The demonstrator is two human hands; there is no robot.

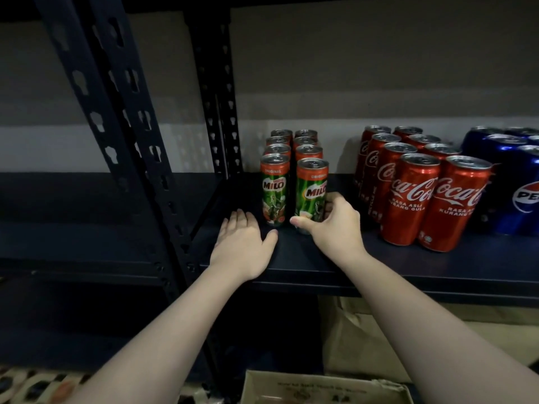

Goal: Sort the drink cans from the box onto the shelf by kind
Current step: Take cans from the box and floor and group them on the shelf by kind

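On the dark shelf board (320,263) stand two rows of green Milo cans (275,189), one row behind each front can. My right hand (332,225) grips the lower part of the front Milo can (311,191) of the right row, which stands upright on the shelf. My left hand (243,240) lies flat on the shelf just left of the Milo rows, fingers straight, holding nothing. Red Coca-Cola cans (414,199) stand in two rows to the right. Blue Pepsi cans (522,188) are at the far right. The cardboard box (323,386) shows at the bottom edge.
Black perforated shelf uprights (217,91) rise left of the Milo cans, and a nearer slanted upright (116,118) crosses the left side. A brown paper bag (364,339) sits under the shelf. A gap separates the Milo rows from the Coca-Cola rows.
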